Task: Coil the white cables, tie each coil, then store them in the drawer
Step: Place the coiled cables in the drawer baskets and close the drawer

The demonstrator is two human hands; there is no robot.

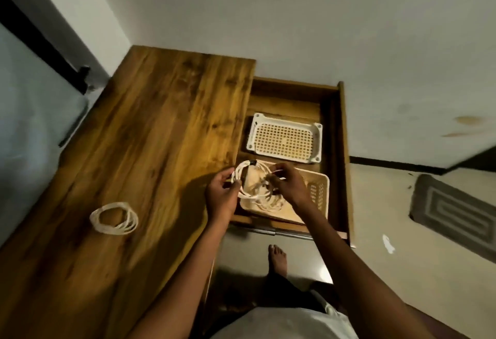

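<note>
Landmark: open drawer (338, 134), pulled out to the right of the wooden bench (150, 134).
Left hand (221, 193): my fingers curl round the left side of a white cable coil (243, 175), gripping it at the drawer's left edge, by the bench corner.
Right hand (288, 184): my fingertips pinch loose strands on the coil's right side, above the drawer's near half.
Held coil: up in the air between both hands; a dark tie (252, 162) sits at its top.
Near basket (320, 191): in the drawer's near half, right under my hands; white cable loops (271, 202) lie inside it, though blur hides whether they are joined to the held coil.
Far tray (285, 137): white, perforated, in the drawer just beyond the near basket.
Second coil (114, 218): flat on the bench, well left of the drawer; tie not discernible.
Floor: my bare foot (277, 257) stands below the drawer front; a grey mat (453, 214) lies to the drawer's right.
</note>
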